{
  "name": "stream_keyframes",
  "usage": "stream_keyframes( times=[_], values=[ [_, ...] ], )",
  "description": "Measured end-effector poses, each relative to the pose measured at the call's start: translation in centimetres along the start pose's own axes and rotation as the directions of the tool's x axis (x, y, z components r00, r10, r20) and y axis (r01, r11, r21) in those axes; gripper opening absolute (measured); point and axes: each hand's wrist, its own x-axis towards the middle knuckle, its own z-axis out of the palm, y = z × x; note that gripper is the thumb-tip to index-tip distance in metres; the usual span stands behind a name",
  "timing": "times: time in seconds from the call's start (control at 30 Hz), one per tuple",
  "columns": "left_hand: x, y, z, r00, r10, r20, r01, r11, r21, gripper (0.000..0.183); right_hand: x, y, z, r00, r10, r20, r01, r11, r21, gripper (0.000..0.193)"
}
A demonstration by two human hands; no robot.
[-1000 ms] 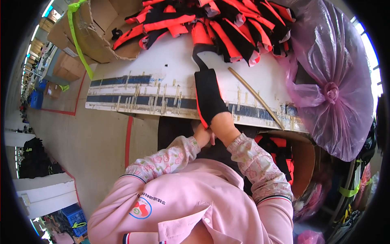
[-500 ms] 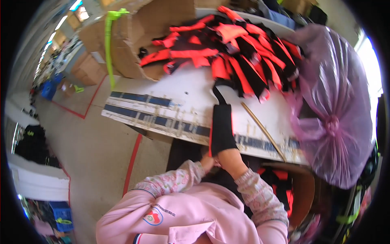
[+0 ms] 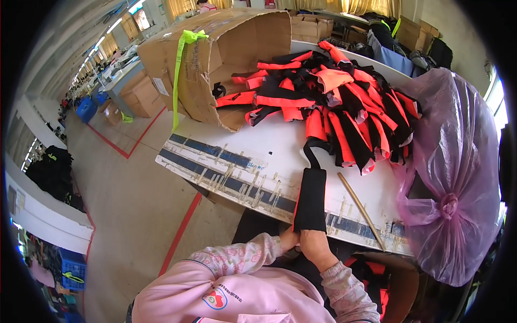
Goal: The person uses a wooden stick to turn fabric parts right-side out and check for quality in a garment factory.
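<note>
At the table's near edge [image 3: 344,229], both hands [image 3: 304,243] now grip the black fabric piece [image 3: 311,199], drawn nearer than a second ago.

Left hand [image 3: 288,240] mostly hidden behind right hand [image 3: 312,243]; grip on black fabric piece [image 3: 311,199] unclear.

a white surface [image 3: 280,145] carries a far heap of orange-and-black pieces [image 3: 344,102], a cardboard box [image 3: 226,59], a near black piece [image 3: 311,199], a wooden stick [image 3: 362,211].

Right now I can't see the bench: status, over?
Both hands, left, right, grip black fabric piece at table edge. Wooden stick alongside, apart.
</note>
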Motion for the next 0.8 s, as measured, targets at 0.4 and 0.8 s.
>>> stream_keyframes(
  times=[0.4,0.8],
  values=[
    [0.7,-2.6,-2.5,0.978,-0.189,0.085,0.147,0.922,0.358,0.015,0.9,0.6,1.7,0.994,0.0,-0.108,0.009,0.997,0.083,0.045],
    [-0.5,-2.1,-1.3,0.994,-0.079,0.08,0.059,0.973,0.225,0.018,1.7,0.5,-1.3,0.767,0.167,0.62,-0.29,0.951,0.103,0.022]
  ],
)
